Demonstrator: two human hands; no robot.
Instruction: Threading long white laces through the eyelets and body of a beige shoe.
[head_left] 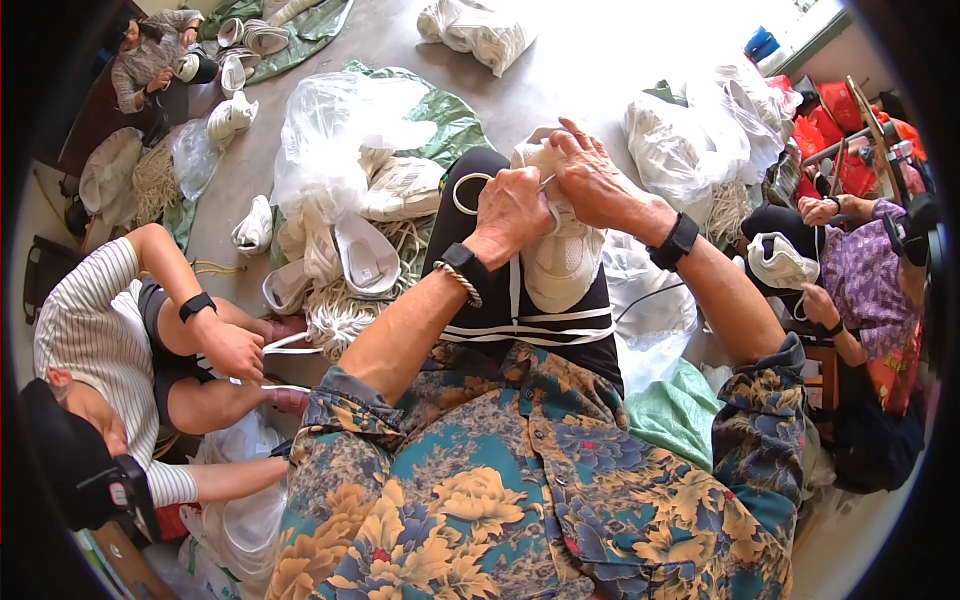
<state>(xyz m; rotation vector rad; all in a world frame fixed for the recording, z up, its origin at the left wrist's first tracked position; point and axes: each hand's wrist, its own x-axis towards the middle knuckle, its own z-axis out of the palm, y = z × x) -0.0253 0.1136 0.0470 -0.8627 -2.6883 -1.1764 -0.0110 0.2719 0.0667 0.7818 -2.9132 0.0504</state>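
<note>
A white sneaker (562, 275) rests across my thighs with its toe toward my body. My left hand (512, 215) is closed in a pinch beside its eyelets, on what looks like a shoelace. A stiff white loop (462, 194) juts from the left side of that fist; I cannot tell whether it is lace or a tool's handle. My right hand (598, 182) grips the sneaker's upper near the opening, hiding part of it. Between the two hands runs a short taut strand. White laces (530, 328) lie over my lap, and one end hangs beside the sneaker.
Left of my knee lie several white shoes (368, 255), a clear plastic bag (325, 130) and bundled laces (345, 322). Bagged shoes (680, 130) are piled ahead on the right. Co-workers sit at left (100, 350), far left (155, 60) and right (865, 270), handling shoes or laces.
</note>
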